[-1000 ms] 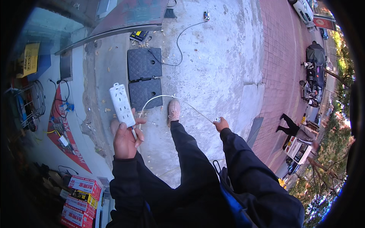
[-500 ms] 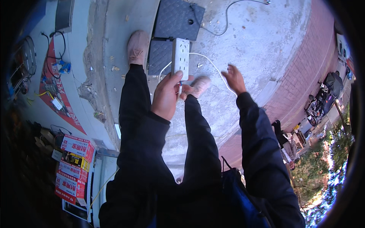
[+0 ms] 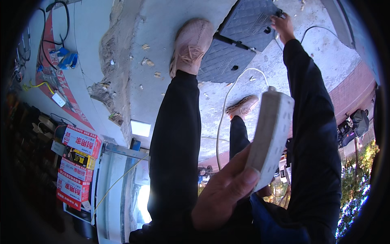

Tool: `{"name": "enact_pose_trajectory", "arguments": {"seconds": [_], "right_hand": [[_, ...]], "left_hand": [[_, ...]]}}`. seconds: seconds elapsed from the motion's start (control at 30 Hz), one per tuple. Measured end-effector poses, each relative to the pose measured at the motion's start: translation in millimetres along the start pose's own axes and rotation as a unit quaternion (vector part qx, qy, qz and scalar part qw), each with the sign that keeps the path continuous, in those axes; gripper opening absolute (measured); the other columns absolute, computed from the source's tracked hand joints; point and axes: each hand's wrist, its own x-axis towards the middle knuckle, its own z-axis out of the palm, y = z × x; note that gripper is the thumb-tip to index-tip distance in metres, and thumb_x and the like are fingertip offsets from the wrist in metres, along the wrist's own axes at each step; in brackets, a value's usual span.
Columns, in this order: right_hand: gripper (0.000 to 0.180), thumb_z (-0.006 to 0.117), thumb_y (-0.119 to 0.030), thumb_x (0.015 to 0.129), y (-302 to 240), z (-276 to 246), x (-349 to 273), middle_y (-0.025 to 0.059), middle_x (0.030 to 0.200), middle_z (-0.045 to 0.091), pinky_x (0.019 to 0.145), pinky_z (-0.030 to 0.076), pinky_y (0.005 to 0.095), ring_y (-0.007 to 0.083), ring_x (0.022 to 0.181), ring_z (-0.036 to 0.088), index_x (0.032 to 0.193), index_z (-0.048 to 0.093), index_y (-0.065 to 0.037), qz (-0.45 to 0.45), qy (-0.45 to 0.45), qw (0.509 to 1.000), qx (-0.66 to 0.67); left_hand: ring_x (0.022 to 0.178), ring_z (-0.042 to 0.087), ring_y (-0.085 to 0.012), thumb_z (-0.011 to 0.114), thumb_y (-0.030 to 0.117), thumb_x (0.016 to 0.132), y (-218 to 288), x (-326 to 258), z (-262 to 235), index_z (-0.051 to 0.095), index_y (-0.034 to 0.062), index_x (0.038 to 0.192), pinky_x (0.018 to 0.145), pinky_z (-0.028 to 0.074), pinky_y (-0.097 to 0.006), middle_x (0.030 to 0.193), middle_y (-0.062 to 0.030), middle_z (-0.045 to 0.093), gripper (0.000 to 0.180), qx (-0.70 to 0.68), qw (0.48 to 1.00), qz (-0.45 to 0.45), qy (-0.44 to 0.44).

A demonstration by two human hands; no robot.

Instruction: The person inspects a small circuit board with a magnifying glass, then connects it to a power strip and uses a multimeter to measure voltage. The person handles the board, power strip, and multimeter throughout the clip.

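I am watching the left hand (image 3: pixel 221 199) gripping a white power strip (image 3: pixel 270 138), thumb pressed on its near end and the strip tilting up and away, probably so that its white cord (image 3: pixel 227 105) is hanging free toward the ground. The right hand (image 3: pixel 282 25) is reaching far out, fingers curling at the edge of a dark rubber mat (image 3: pixel 239 44); I cannot tell whether it is pinching the thin cable (image 3: pixel 321 29) there or only touching the mat. Between the arms, a pink shoe (image 3: pixel 191 44) is standing on the concrete ground (image 3: pixel 162 24) with its toe against the mat, and a second shoe (image 3: pixel 243 106) is planted nearer. Far left, red boxes (image 3: pixel 77 162) are sitting stacked beside a metal door frame (image 3: pixel 109 195).
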Motion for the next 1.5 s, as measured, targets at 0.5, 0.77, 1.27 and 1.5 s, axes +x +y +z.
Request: {"name": "enact_pose_trajectory", "arguments": {"seconds": [0.5,0.77,1.27,1.5], "right_hand": [[0.012,0.057,-0.008,0.099,7,32,-129,0.0151,0.103,0.065,0.077,0.057,0.0336,0.0247,0.094,0.074,0.108,0.052,-0.001,-0.062,-0.026,0.997,0.027],[0.016,0.053,-0.006,0.105,-34,-107,-273,0.0144,0.119,0.063,0.092,0.058,0.0357,0.0254,0.109,0.070,0.120,0.048,-0.001,-0.105,-0.041,0.955,0.276],[0.024,0.067,-0.013,0.100,-5,-243,-361,0.0073,0.106,0.068,0.078,0.059,0.0285,0.0165,0.089,0.073,0.119,0.066,0.002,-0.126,0.042,0.945,0.300],[0.019,0.071,-0.008,0.095,-4,-245,-359,0.0025,0.102,0.063,0.082,0.054,0.0258,0.0109,0.091,0.067,0.112,0.070,0.001,-0.153,0.053,0.951,0.263]], "left_hand": [[0.088,0.065,-0.0187,0.049,0.051,0.105,4,22,-4,0.039,-0.0100,0.143,0.067,0.049,-0.029,0.108,-0.0198,0.064,0.073,0.054,0.994,0.091,0.003],[0.100,0.064,-0.0193,0.053,0.049,0.104,-34,81,28,0.050,0.0133,0.142,0.068,0.044,-0.029,0.121,-0.0079,0.064,0.052,0.233,0.968,0.096,-0.008],[0.088,0.066,-0.0251,0.038,0.025,0.100,-123,186,91,0.040,0.0058,0.148,0.100,0.052,-0.058,0.105,-0.0135,0.061,0.052,0.366,0.924,0.031,-0.105],[0.088,0.067,-0.0254,0.038,0.025,0.103,-134,210,98,0.041,0.0050,0.147,0.097,0.055,-0.054,0.108,-0.0154,0.062,0.049,0.369,0.926,0.014,-0.077]]}}
